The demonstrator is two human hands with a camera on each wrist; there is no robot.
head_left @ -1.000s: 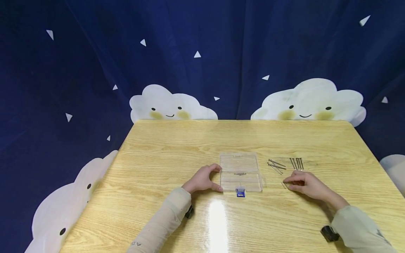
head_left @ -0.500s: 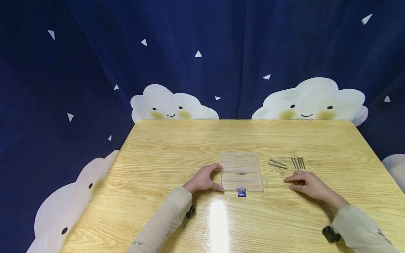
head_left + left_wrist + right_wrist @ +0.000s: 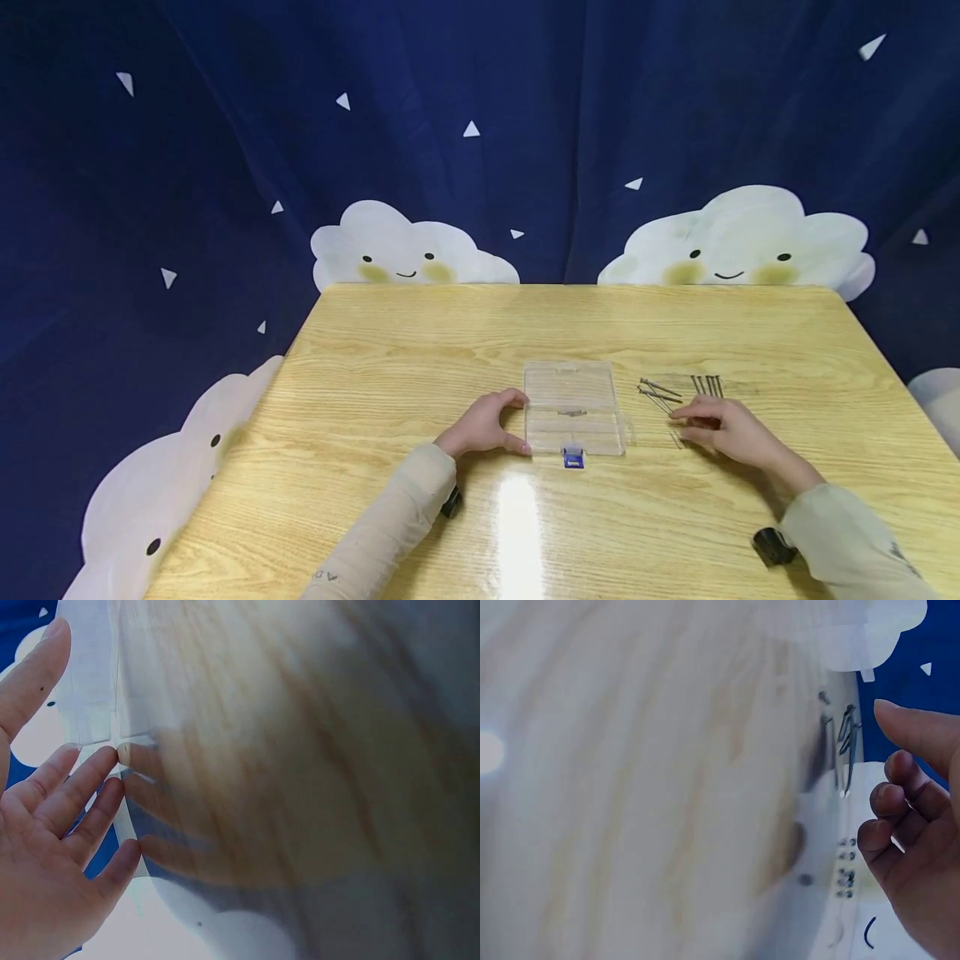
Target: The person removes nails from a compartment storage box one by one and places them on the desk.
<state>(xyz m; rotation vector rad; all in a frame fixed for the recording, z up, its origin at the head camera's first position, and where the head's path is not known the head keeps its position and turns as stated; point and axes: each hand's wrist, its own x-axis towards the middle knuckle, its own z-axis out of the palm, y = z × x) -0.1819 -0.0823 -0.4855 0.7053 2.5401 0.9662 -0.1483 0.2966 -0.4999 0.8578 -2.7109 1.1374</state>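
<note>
In the head view, a clear plastic box [image 3: 573, 442] with a blue latch [image 3: 573, 458] lies with its lid [image 3: 567, 383] folded back. A few small nails [image 3: 572, 412] show in its rear part. My left hand [image 3: 486, 423] rests at the box's left side, thumb at the front corner and index finger near the hinge; its fingers look fairly straight in the left wrist view. My right hand [image 3: 723, 429] hovers over the table, thumb and fingertips apart with nothing seen between them. Two thin nails [image 3: 677, 439] lie just left of it, and a loose pile of longer nails [image 3: 660, 393] lies beyond its fingertips.
Behind the right hand, several dark nails [image 3: 707, 386] lie side by side in a row. The wooden table [image 3: 420, 333] ends at a dark blue curtain [image 3: 450, 67] with cloud prints. Light glares on the table in front of the box.
My right hand has lifted slightly off the two thin nails and shifted away toward the nail pile, its fingers parting a little. The left hand and the box have stayed in place.
</note>
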